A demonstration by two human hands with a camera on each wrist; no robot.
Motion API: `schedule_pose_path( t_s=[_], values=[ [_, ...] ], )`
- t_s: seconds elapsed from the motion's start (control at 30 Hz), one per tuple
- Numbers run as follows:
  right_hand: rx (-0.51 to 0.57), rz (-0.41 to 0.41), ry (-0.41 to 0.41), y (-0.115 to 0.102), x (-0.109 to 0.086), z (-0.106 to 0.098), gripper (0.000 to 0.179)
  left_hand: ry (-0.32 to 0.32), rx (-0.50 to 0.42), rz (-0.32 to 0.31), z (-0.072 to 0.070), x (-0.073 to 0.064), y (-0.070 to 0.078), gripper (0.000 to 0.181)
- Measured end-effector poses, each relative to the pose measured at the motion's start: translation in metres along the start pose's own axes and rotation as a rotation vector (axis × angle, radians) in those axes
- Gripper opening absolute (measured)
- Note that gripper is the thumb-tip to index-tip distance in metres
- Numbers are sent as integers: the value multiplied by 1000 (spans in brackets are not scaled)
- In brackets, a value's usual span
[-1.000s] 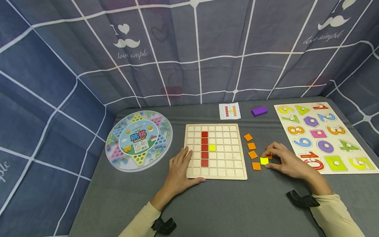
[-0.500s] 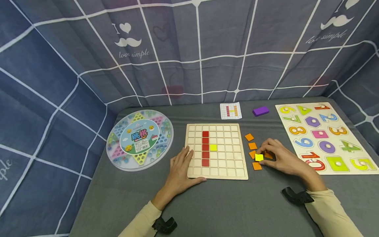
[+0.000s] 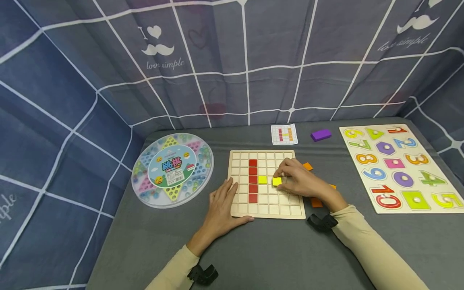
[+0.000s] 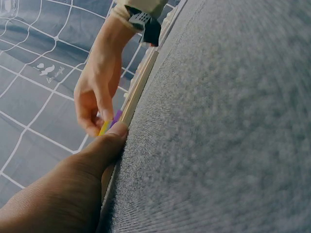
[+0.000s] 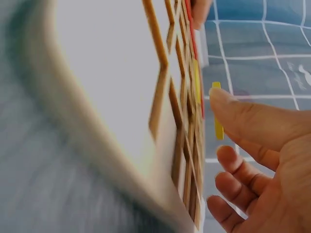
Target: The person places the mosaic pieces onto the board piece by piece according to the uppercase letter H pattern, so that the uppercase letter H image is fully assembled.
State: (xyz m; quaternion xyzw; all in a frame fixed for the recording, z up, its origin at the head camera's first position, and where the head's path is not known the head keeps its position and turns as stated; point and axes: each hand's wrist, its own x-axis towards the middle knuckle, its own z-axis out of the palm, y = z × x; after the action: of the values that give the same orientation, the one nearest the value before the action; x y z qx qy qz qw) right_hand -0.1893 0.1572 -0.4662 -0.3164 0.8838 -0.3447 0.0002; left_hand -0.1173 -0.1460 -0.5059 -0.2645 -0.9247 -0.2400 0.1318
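Note:
Over the wooden grid board (image 3: 239,209), my right hand (image 3: 302,181) pinches a yellow square tile (image 3: 277,181) between thumb and fingers. In the right wrist view the held tile (image 5: 218,111) is edge-on and apart from the board. A column of red tiles (image 3: 252,179) lies in the grid, with one yellow tile (image 3: 262,179) to the right of its middle. My left hand (image 3: 222,205) rests on the board's lower left corner, fingers along the left side and thumb at the front edge. Several orange tiles (image 3: 316,202) lie right of the board, partly hidden by my right arm.
A small pattern card (image 3: 284,134) lies behind the board, beside a purple block (image 3: 321,135). To the left is a round Chinese checkers set (image 3: 172,171). At the right lies a number and shape puzzle board (image 3: 402,169). A grid-patterned curtain hangs around the table.
My right hand has carried the yellow tile leftward from beside the orange tiles to above the board's right half. The left hand stays at the board's corner.

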Motion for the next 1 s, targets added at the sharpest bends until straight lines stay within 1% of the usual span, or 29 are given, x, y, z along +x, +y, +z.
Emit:
schedule_pose_path(
  t_s=[0.13, 0.27, 0.37, 0.53, 0.77, 1.0],
  values=[
    [-14, 13, 1, 1, 8, 6, 26, -11, 1, -2, 0, 2, 2, 108],
    [-19, 48, -2, 3, 10, 9, 25, -24, -4, -10, -2, 3, 4, 109],
    [-19, 56, 4, 3, 11, 10, 25, -22, -4, -13, -3, 4, 4, 110],
    [-16, 49, 7, 1, 13, 10, 26, -7, 0, -3, -3, 3, 3, 109],
    [-60, 26, 6, 3, 14, 14, 28, -18, -4, -20, -2, 2, 2, 110],
    [-38, 48, -1, 3, 14, 14, 25, -8, 1, -12, -1, 1, 1, 110]
  ],
)
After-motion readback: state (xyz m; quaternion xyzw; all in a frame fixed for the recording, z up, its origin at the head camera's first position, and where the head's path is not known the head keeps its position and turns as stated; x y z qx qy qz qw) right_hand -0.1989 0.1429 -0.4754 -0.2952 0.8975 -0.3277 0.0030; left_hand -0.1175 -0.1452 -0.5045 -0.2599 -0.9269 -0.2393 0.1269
